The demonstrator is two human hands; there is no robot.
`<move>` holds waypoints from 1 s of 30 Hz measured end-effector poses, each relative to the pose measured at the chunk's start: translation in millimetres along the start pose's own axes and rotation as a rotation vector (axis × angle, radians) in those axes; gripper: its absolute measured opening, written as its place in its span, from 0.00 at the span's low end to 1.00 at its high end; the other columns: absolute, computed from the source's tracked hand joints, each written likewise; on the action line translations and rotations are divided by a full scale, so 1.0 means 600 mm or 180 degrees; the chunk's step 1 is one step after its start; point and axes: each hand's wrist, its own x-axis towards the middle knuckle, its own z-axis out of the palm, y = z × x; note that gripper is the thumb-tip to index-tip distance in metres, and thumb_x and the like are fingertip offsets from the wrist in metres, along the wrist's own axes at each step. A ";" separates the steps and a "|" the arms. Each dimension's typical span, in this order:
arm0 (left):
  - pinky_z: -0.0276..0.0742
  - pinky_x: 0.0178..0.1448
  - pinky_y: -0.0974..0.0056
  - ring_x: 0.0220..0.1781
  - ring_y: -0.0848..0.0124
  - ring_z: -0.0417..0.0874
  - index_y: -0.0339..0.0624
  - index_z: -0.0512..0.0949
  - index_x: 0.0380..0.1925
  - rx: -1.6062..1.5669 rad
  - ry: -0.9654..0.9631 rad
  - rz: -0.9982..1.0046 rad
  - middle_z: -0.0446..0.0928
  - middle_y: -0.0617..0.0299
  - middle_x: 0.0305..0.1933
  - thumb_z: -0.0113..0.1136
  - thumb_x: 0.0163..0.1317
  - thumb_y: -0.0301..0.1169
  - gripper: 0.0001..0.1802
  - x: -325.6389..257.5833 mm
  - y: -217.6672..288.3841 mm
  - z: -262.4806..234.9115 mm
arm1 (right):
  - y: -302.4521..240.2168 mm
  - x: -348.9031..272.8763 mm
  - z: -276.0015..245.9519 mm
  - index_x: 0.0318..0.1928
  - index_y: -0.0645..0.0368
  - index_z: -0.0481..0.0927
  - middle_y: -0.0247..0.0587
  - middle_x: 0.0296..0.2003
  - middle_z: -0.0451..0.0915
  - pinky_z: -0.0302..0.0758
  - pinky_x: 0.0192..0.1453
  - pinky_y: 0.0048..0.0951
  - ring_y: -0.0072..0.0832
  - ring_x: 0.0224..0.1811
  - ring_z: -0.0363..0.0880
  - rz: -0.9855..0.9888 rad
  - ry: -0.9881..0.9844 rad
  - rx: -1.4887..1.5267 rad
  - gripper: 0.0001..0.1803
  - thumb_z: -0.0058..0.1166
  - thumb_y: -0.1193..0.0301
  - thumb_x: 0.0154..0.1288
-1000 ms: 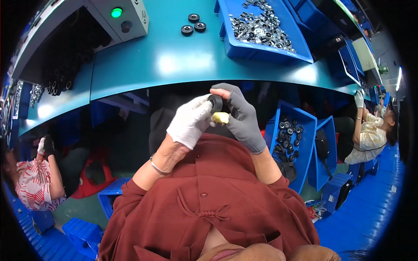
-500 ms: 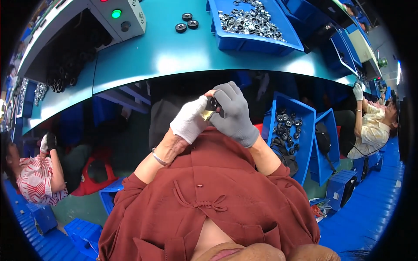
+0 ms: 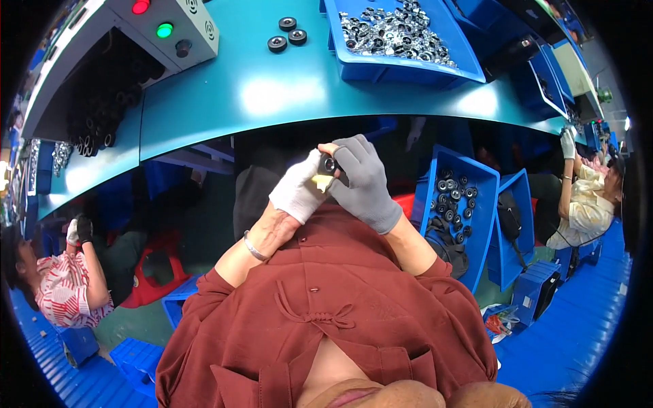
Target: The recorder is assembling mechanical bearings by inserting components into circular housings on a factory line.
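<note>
Between my two gloved hands, in front of my chest and short of the table edge, is a small black wheel [image 3: 329, 164] with a pale ring round its centre. My left hand [image 3: 298, 189], in a white glove, closes on its left side. My right hand [image 3: 364, 180], in a grey glove with a bare fingertip showing, grips it from the right with curled fingers. A small yellow piece [image 3: 322, 182] shows just below the wheel; whether it is cloth or part of a glove I cannot make out.
The teal table [image 3: 204, 102] carries several black wheels [image 3: 288, 34], a blue bin [image 3: 408, 68] of shiny metal parts, and a machine [image 3: 183, 27] with lit buttons. Another blue bin [image 3: 486, 224] of wheels stands at my right. People sit working on both sides.
The wheel has turned in my fingers, so its ringed centre shows more plainly. Both hands stay closed round it. The whole view has shifted slightly.
</note>
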 end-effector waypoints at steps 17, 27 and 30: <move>0.76 0.52 0.69 0.47 0.76 0.79 0.32 0.76 0.56 0.2286 0.0719 0.0880 0.80 0.62 0.48 0.61 0.69 0.28 0.17 0.020 -0.018 0.085 | 0.043 -0.031 -0.035 0.61 0.59 0.78 0.40 0.52 0.76 0.73 0.58 0.28 0.33 0.55 0.74 0.1182 0.0138 0.1339 0.30 0.57 0.83 0.54; 0.79 0.48 0.68 0.39 0.73 0.82 0.30 0.76 0.55 0.1476 0.1026 0.0848 0.81 0.55 0.46 0.60 0.70 0.27 0.17 0.048 -0.038 0.102 | 0.072 -0.037 -0.072 0.60 0.67 0.76 0.36 0.50 0.80 0.72 0.58 0.21 0.19 0.52 0.76 0.2649 0.0022 0.3392 0.21 0.50 0.80 0.66; 0.79 0.47 0.68 0.39 0.74 0.81 0.30 0.77 0.53 0.1448 0.1048 0.0752 0.82 0.57 0.43 0.61 0.69 0.28 0.15 0.051 -0.041 0.116 | 0.073 -0.035 -0.064 0.55 0.68 0.79 0.35 0.45 0.82 0.74 0.54 0.20 0.18 0.47 0.78 0.2646 0.0090 0.3114 0.18 0.49 0.82 0.65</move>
